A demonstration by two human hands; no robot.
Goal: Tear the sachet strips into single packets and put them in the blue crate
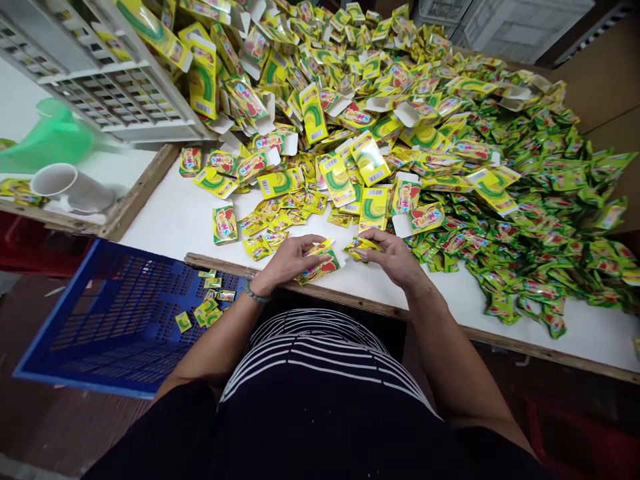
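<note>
Close to the table's front edge, my left hand (296,259) is closed around a small yellow-and-green box (327,265). The box lies tilted, its end toward my right hand. A short gap away, my right hand (387,253) pinches a small yellow packet (359,249) between thumb and fingers. Loose yellow packets (270,233) lie left of and behind my left hand. Past both hands, several yellow boxes (375,207) rest on the heap, some with white flaps standing out. Green packets (450,247) spread just right of my right hand.
A large heap of green packets (540,233) covers the table's right side. At left, a white plastic crate (145,100) leans beside the box pile. A white cup (75,187) lies near a green scoop (55,137). Below the edge stands a blue basket (100,320) holding several small boxes (205,310).
</note>
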